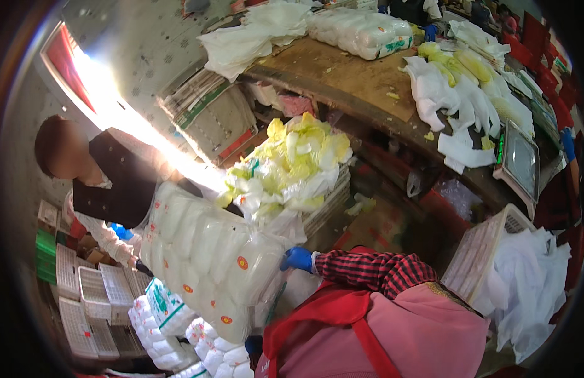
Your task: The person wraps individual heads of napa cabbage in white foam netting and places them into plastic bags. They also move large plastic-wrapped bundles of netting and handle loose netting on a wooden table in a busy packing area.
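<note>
A large clear plastic bale (211,260) of white packs marked with red and yellow emblems fills the space before me. Its right edge is gripped by my right hand (299,260), in a blue glove below a red-and-black checked sleeve. At the bale's lower corner, a dark blue patch that appears to be my left hand (255,346) shows only in part; its fingers are hidden. A co-worker (114,177) in a dark vest stands at the far side, a dark-gloved hand close to the bale. Below lie white packs (162,333) with green print.
A crate (327,203) heaped with yellow-green leaves and white wrapping stands beside the bale. Beyond is a worktable (339,75) with another bale, white netting and a scale (518,160). White crates (95,293) stand at left; one with white sheets (523,283) is at right.
</note>
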Motion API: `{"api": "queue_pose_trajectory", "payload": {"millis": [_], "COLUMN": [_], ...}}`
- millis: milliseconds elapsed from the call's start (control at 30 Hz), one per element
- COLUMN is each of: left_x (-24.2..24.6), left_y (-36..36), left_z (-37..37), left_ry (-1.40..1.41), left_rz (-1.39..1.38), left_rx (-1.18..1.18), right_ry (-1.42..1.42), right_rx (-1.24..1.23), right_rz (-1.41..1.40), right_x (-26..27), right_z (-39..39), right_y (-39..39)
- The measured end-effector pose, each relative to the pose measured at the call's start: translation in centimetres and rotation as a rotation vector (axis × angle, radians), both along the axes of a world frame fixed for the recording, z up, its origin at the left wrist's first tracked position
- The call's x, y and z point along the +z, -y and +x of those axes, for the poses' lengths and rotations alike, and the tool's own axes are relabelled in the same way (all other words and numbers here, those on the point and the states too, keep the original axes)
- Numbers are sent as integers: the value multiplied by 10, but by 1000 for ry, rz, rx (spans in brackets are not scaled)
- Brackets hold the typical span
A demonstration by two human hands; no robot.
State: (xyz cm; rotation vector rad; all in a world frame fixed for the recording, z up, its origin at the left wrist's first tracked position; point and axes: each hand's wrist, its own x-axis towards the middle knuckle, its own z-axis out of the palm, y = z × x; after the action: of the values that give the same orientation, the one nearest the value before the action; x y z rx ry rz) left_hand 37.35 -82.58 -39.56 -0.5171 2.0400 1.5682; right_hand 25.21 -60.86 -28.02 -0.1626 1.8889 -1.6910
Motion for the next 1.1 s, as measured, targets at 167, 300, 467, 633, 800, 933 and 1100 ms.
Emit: {"api": "queue_pose_trajectory", "payload": {"millis": [167,300,467,633,800,933,1100], "left_x": [19,47,99,187,245,280,267], "left_y": [-64,-144,-242,-400,-505,-536,-520], "left_z": [-92,-174,-239,-314,-419,-473,-461], "left_ry": [20,19,-38,-189,-245,-334,-703], "left_rz": [-13,-29,10,302,433,476,-50], "left_rx": [18,85,87,-42,-399,-290,-183], "right_ry": [-144,-84,-339,-509,-542,-478,-603], "right_rx": [-118,-117,-270,-592,-1012,-1080,-1097], "right_rz": [-87,-150,-257,-158,222,319,188], "right_x": [-5,41,119,189,152,133,133], "right_z": [-113,-208,-316,-386,-397,-368,-361], "right_y": [-94,-209,-361,-548,-699,-662,-598]}}
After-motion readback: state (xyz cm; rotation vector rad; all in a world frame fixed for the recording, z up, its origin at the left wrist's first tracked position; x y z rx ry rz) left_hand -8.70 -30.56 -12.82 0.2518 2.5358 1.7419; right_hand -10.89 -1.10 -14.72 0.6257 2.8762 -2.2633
